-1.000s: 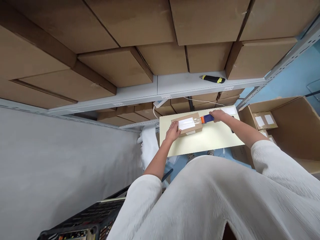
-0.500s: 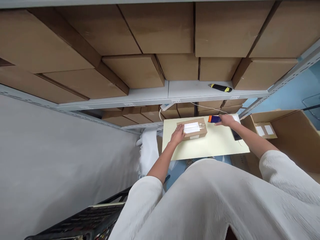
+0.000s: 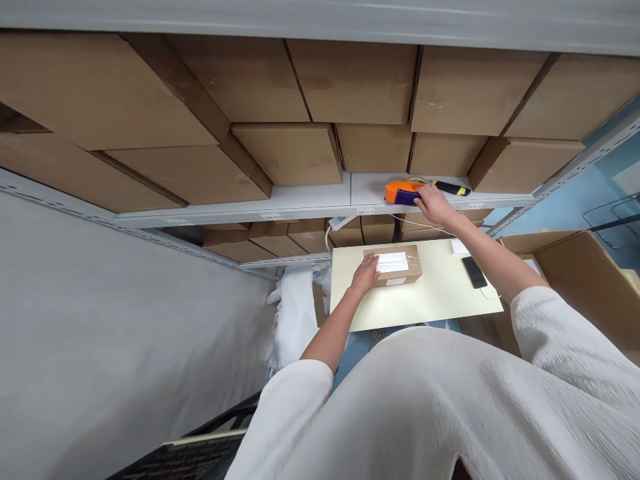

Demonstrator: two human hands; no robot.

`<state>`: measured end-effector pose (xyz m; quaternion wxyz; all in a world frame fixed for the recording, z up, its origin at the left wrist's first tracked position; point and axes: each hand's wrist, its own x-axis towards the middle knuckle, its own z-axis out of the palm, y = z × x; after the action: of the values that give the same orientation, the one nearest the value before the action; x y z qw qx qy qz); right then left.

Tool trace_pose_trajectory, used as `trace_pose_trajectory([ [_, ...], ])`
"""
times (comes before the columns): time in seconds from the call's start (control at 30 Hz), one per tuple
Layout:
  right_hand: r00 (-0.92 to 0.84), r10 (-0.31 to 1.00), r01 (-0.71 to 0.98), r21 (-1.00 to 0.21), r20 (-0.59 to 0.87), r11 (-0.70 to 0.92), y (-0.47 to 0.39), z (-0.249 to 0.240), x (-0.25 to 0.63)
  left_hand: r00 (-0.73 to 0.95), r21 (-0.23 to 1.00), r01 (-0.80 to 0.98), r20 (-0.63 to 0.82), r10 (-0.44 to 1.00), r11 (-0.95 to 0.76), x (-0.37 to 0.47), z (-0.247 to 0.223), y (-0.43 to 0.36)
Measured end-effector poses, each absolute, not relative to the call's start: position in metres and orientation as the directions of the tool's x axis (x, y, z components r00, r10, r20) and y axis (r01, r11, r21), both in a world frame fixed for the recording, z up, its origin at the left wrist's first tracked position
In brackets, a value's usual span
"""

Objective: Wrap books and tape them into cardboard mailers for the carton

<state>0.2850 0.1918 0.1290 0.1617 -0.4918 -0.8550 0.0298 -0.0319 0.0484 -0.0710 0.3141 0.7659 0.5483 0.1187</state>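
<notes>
A small cardboard box (image 3: 414, 268) with white labels and clear tape across its top lies on the pale yellow board (image 3: 420, 308). My left hand (image 3: 365, 274) grips its left end, fingers over the top edge. On the grey shelf (image 3: 320, 197) above, an orange and dark-blue tape dispenser (image 3: 397, 192) is held by my right hand (image 3: 435, 204), whose fingers are closed round its right end. Right beside that hand is a black and yellow utility knife (image 3: 453, 188), partly hidden behind the fingers.
Brown cartons (image 3: 290, 157) fill the shelf and more stand below it. A black phone (image 3: 474, 272) with a white cable lies at the board's right. An open large carton (image 3: 575, 280) stands to the right, white wrapping material (image 3: 296, 307) to the left.
My right hand has lifted the tape dispenser from above the board up to the shelf, near the utility knife. The left hand stays on the box. The view has shifted slightly.
</notes>
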Motion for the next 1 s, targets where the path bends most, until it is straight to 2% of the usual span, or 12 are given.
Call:
trace_pose_trajectory([
  [0.1, -0.447, 0.860, 0.858, -0.154, 0.245, 0.490, 0.212, 0.120, 0.270, 0.357, 0.605, 0.774, -0.172, 0.918, -0.187, -0.029, -0.071, 0.046],
  [0.23, -0.410, 0.859, 0.873, -0.142, 0.307, 0.467, 0.218, 0.116, 0.261, 0.356, 0.599, 0.775, -0.152, 0.922, -0.200, -0.026, -0.070, 0.043],
  [0.4, -0.344, 0.855, 0.885, -0.170, 0.388, 0.433, 0.192, 0.119, 0.273, 0.343, 0.546, 0.807, -0.122, 0.931, -0.226, -0.022, -0.069, 0.037],
  [0.5, -0.313, 0.867, 0.884, -0.214, 0.387, 0.415, 0.157, 0.109, 0.302, 0.367, 0.526, 0.801, -0.054, 0.929, -0.286, -0.011, -0.067, 0.035],
  [0.63, -0.232, 0.919, 0.897, -0.296, 0.318, 0.328, 0.098, 0.073, 0.366, 0.411, 0.545, 0.761, 0.017, 0.911, -0.353, 0.022, -0.061, 0.035],
  [0.8, -0.050, 0.988, 0.913, -0.395, 0.143, 0.104, 0.030, 0.011, 0.462, 0.523, 0.579, 0.662, 0.099, 0.847, -0.476, 0.086, -0.052, 0.035],
  [0.9, 0.055, 0.998, 0.924, -0.379, -0.018, -0.058, 0.000, -0.025, 0.509, 0.581, 0.588, 0.626, 0.088, 0.809, -0.512, 0.130, -0.050, 0.034],
  [1.0, 0.089, 0.982, 0.931, -0.336, -0.165, -0.141, -0.016, -0.055, 0.542, 0.593, 0.610, 0.641, -0.008, 0.805, -0.466, 0.175, -0.052, 0.033],
])
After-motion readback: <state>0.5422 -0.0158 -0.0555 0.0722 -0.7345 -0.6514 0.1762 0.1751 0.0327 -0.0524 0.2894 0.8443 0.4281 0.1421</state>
